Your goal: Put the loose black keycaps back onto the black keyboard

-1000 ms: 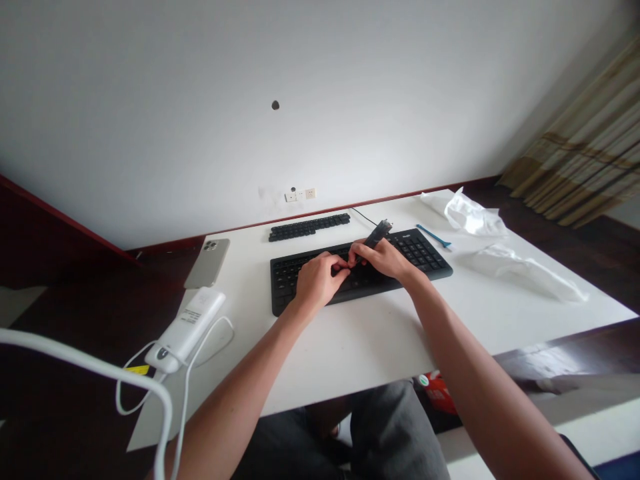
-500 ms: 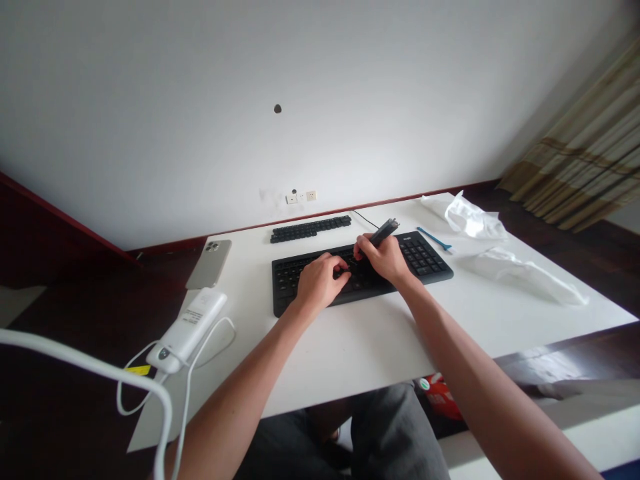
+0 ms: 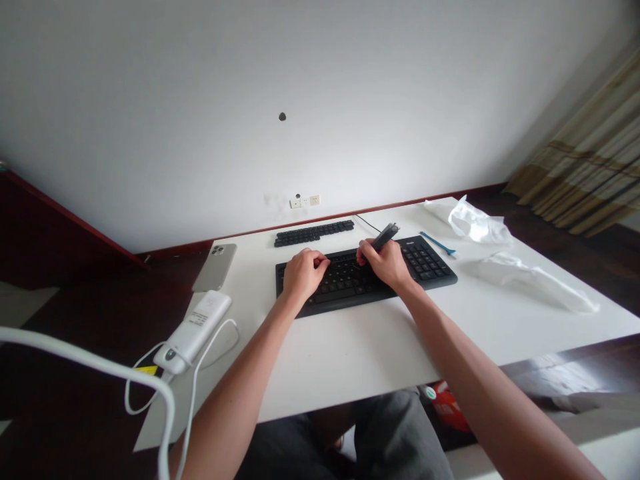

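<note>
A black keyboard point(image 3: 430, 267) lies on the white table point(image 3: 360, 347). My left hand point(image 3: 303, 273) hovers over its left half with fingers curled and pinched; whatever it holds is too small to name. My right hand point(image 3: 385, 261) rests over the keyboard's middle, closed round a dark slim tool point(image 3: 386, 235) that sticks up and away from me. A row of loose black keycaps point(image 3: 314, 233) lies behind the keyboard.
A phone point(image 3: 215, 267) lies face down at the table's left edge beside a white power bank point(image 3: 194, 331) with a white cable point(image 3: 150, 393). A blue tool point(image 3: 437, 244) and crumpled white plastic wrap point(image 3: 500, 253) sit to the right. A wall runs behind.
My left hand has drawn away from my right hand, moving left and back over the keyboard. My right hand keeps the tool and has shifted slightly.
</note>
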### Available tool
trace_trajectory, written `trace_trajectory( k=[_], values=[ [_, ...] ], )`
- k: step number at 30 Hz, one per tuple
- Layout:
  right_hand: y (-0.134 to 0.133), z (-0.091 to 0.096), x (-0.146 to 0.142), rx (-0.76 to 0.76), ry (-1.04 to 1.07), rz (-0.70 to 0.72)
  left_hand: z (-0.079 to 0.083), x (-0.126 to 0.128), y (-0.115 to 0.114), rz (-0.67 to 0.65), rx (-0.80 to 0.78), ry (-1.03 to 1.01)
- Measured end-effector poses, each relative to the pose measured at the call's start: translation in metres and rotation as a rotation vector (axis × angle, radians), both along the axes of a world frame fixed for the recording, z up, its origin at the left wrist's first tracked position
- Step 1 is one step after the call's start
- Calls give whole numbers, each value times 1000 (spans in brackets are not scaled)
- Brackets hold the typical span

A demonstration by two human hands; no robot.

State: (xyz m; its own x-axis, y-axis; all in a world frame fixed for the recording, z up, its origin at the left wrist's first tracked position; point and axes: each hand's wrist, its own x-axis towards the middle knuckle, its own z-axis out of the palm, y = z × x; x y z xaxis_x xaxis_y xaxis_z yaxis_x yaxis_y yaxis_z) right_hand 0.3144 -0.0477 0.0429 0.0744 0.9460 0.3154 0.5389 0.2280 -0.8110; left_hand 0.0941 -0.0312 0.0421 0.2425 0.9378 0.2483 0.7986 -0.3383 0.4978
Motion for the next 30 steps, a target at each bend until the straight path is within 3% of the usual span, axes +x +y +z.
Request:
trace_trajectory(
  k=[7,13,21,30],
  values=[
    [-1,3,0,-3,0,-3,9,-5,0,-161,39,-27],
    [-2,4,-2,-1,-15,-12,5,2,-4,-153,44,49],
    [-2,5,-2,16,-4,-3,-1,5,-1,-199,79,-12],
    [-5,8,-3,14,1,13,0,-8,21,-62,104,-58]
  ],
)
